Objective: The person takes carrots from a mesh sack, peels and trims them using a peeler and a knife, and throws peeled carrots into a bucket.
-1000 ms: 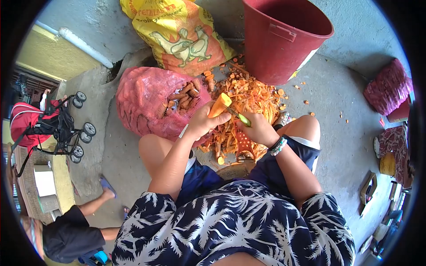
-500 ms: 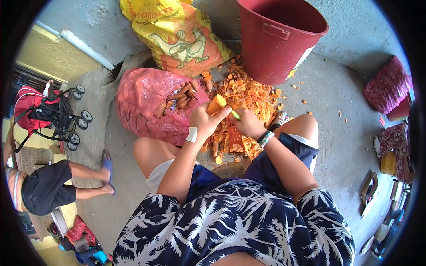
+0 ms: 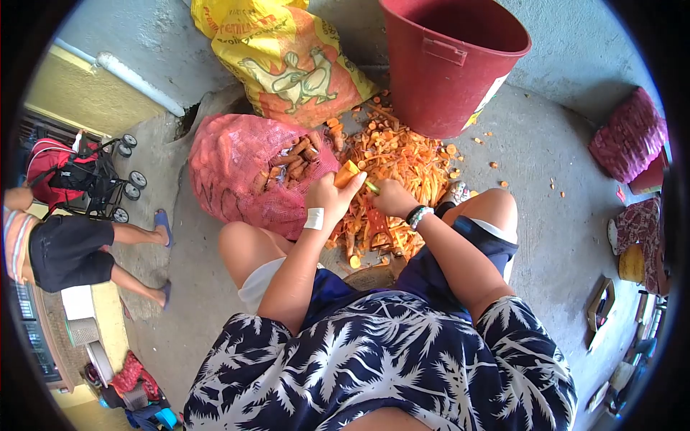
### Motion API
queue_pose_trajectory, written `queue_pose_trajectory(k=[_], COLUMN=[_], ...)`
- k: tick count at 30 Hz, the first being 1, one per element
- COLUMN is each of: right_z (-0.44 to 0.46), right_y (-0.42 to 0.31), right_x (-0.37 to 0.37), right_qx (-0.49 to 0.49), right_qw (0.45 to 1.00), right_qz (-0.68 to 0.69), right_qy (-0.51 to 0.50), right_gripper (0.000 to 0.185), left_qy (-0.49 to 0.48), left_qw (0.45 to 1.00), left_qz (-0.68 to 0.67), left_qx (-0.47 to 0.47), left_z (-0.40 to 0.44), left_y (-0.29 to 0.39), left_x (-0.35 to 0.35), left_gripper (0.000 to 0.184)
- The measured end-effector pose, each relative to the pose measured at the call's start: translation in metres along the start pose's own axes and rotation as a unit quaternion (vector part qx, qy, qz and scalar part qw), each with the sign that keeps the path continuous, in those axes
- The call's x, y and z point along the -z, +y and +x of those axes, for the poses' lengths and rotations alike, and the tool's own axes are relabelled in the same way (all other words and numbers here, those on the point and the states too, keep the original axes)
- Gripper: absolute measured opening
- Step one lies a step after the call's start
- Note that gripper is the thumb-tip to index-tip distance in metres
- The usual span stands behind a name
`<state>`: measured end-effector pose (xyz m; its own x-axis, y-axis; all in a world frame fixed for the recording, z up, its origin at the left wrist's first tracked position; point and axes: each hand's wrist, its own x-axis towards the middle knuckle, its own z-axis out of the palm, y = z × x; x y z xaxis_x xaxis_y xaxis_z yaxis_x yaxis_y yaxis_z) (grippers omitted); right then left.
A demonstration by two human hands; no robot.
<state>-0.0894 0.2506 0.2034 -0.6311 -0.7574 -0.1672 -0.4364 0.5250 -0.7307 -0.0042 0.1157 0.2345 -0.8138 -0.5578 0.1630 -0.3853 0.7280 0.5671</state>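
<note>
My left hand [image 3: 328, 194] is closed around a peeled orange carrot [image 3: 347, 174], whose thick end sticks up past the thumb. Close by on the right, my right hand [image 3: 394, 199] grips a tool with a green handle [image 3: 372, 187]; its blade cannot be made out. Beneath both hands spreads a heap of orange peelings and cut pieces [image 3: 406, 161]. Left of the heap bulges a pink mesh sack [image 3: 233, 169], torn open to show unpeeled carrots [image 3: 296, 159].
A red bin [image 3: 442, 86] and a yellow feed sack [image 3: 298, 72] stand at the wall. Another filled mesh sack [image 3: 629, 136] is at the right. On the left a person in black shorts [image 3: 72, 251] walks near a red stroller [image 3: 61, 172].
My right hand has shifted slightly left, nearer the carrot, and the green handle shows less. The person at the left has stepped towards the stroller, one arm now over it.
</note>
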Motion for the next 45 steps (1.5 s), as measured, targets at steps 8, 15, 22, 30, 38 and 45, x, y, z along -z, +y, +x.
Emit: queue_pose_trajectory(k=[8,15,22,30,38,45], right_z=[0.014,0.014,0.018,0.044,0.030,0.015], right_y=[0.027,0.034,0.031,0.074,0.043,0.028], right_x=[-0.011,-0.015,-0.018,-0.040,-0.022,0.012], right_qx=[-0.063,-0.082,-0.095,-0.062,-0.156,-0.098], right_qw=[0.998,0.996,0.992,0.971,0.971,0.979], right_qz=[-0.001,-0.003,-0.065,-0.190,-0.159,-0.033], right_qy=[-0.004,-0.033,-0.049,-0.133,-0.079,0.175], right_gripper=[0.030,0.035,0.031,0.034,0.027,0.025], left_qy=[-0.194,-0.210,-0.089,-0.087,-0.078,-0.096], left_qw=[0.913,0.902,0.996,0.984,0.906,0.876], left_qz=[-0.270,-0.288,0.004,-0.148,-0.384,-0.469], left_qx=[0.236,0.245,0.018,0.050,-0.161,-0.066], left_z=[0.009,0.009,0.004,0.011,0.022,0.023], left_y=[-0.018,-0.020,-0.005,-0.007,-0.016,0.003], left_x=[-0.033,-0.038,-0.018,-0.020,0.006,0.003], left_gripper=[0.055,0.055,0.065,0.060,0.033,0.031])
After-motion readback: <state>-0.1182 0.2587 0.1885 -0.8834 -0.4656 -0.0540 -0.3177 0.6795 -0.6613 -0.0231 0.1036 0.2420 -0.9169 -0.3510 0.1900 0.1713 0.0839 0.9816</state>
